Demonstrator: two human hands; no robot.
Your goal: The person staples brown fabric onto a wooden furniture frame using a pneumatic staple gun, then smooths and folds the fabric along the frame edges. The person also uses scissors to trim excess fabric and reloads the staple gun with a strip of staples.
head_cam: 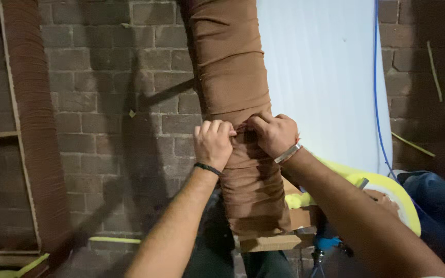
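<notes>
Since both the left hand and right hand are closed tight, pinching the brown fabric on the padded piece, pulling evenly probably keeps wrinkles out.

A dark grey brick-paved floor fills most of the frame. On it, along the left edge, lies a long wooden frame wrapped in brown fabric. A flat white foam sheet rests on the bricks at the upper right, with a thin blue cord running down its right edge. Thin yellow foam strips lie at the lower left.
</notes>
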